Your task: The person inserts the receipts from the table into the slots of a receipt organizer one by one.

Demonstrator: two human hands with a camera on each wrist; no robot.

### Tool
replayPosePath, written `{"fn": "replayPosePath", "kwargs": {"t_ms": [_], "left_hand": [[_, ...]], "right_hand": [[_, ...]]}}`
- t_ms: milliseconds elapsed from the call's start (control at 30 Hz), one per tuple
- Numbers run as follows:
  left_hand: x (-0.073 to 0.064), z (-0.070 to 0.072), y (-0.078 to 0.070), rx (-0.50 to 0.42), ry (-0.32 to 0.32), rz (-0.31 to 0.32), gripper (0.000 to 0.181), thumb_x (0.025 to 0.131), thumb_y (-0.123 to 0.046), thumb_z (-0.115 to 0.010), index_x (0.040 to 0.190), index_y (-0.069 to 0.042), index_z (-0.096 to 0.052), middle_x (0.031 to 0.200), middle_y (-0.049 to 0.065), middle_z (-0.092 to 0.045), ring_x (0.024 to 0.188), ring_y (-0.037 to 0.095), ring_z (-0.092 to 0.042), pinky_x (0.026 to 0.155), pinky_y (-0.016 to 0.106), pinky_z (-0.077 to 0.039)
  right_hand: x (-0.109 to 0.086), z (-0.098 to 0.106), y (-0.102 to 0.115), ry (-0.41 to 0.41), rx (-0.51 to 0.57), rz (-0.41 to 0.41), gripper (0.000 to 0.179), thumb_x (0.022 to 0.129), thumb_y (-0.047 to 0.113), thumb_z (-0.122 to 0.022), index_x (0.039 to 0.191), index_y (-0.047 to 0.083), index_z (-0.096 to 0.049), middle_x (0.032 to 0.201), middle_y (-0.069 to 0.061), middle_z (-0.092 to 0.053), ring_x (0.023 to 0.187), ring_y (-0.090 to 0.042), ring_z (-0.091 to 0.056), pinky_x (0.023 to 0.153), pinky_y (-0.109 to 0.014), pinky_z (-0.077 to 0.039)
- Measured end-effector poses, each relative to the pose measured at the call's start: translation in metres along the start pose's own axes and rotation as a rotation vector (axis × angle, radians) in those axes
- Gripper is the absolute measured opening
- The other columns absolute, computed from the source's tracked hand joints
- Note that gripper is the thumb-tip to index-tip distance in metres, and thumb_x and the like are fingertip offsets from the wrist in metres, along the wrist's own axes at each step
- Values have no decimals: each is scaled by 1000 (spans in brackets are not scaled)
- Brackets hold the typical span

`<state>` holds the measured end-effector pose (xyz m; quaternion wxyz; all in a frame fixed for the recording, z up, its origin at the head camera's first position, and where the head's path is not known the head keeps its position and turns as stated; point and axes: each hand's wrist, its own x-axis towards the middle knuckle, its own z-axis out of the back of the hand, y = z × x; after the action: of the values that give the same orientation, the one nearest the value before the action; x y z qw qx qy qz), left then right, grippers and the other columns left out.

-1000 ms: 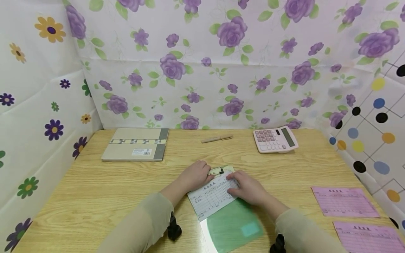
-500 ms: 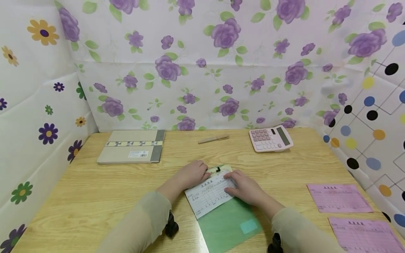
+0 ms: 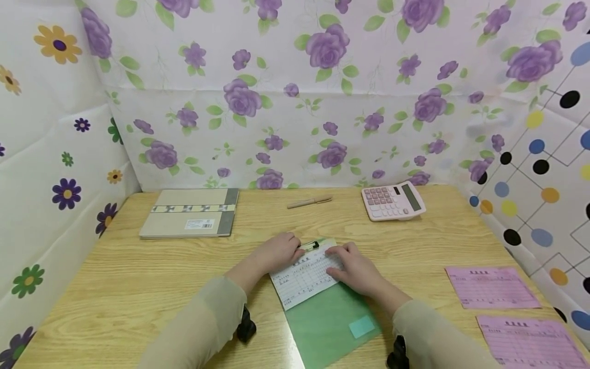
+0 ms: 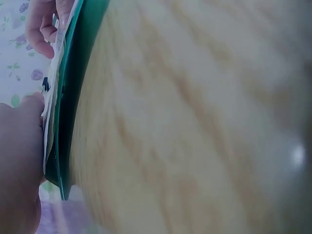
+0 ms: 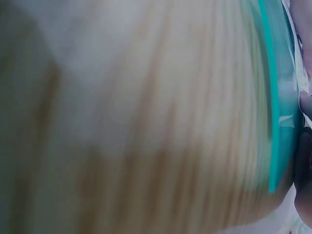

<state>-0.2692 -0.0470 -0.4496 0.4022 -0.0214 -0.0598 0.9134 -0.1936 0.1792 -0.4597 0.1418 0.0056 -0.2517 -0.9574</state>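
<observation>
A green clip folder (image 3: 332, 320) lies at a slant near me, with a pale blue label and a metal clip (image 3: 311, 246) at its top. Across its upper part lies a white printed form (image 3: 306, 281). My left hand (image 3: 276, 252) grips the folder's top edge at the clip, thumb on the front; its other fingers are partly hidden. My right hand (image 3: 357, 269) holds the form at its right side, thumb and forefinger on the paper; the remaining fingers are hidden. The left wrist view shows the folder edge-on (image 4: 68, 97) beside the left hand.
At the back of the wooden table (image 3: 184, 297) are a beige notebook (image 3: 184, 215), a tan pen (image 3: 310, 202) and a pink calculator (image 3: 393, 201). Two pink forms (image 3: 492, 288) lie at the right. Patterned cloth walls enclose the back and sides.
The white form has slid a little up the folder toward the clip, with my right hand moving along. My left hand stays at the clip. The whole head view has shifted slightly.
</observation>
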Motion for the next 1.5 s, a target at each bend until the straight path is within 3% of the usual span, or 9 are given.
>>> {"fn": "replayPosePath", "kwargs": {"t_ms": [233,633,867,1333,1500], "left_hand": [[0,3,0,-23,25,17,36,100,-33,-44,112,-4,-61,103,8,-59,97,22,-57,87,35,-46],[-2,5,-2,-8,27,17,35,100,-35,-43,108,-6,-60,98,6,-56,92,20,-56,84,35,-47],[-3,5,0,12,32,6,35,101,-34,-42,107,-6,-61,99,6,-57,94,21,-56,85,35,-46],[-2,-1,1,38,6,-29,31,100,-34,-44,99,-8,-61,93,4,-56,87,19,-55,79,34,-47],[0,1,-1,49,32,-14,31,99,-34,-46,100,-7,-61,92,4,-55,86,19,-54,80,34,-47]], "right_hand": [[2,2,3,9,-34,57,34,91,29,-63,123,20,-62,100,-6,-43,69,-14,-42,58,-29,-38],[7,0,9,29,-70,-20,37,91,34,-61,127,24,-60,93,-6,-38,59,-16,-39,51,-29,-34],[9,-1,11,44,-100,-33,48,87,47,-61,130,26,-58,91,-4,-35,58,-17,-37,50,-29,-32],[8,-7,10,6,-134,-68,56,83,51,-65,128,19,-56,93,-6,-39,58,-17,-42,51,-30,-37],[9,-5,11,10,-127,-87,58,82,53,-65,128,18,-56,92,-6,-39,58,-17,-43,50,-30,-36]]}}
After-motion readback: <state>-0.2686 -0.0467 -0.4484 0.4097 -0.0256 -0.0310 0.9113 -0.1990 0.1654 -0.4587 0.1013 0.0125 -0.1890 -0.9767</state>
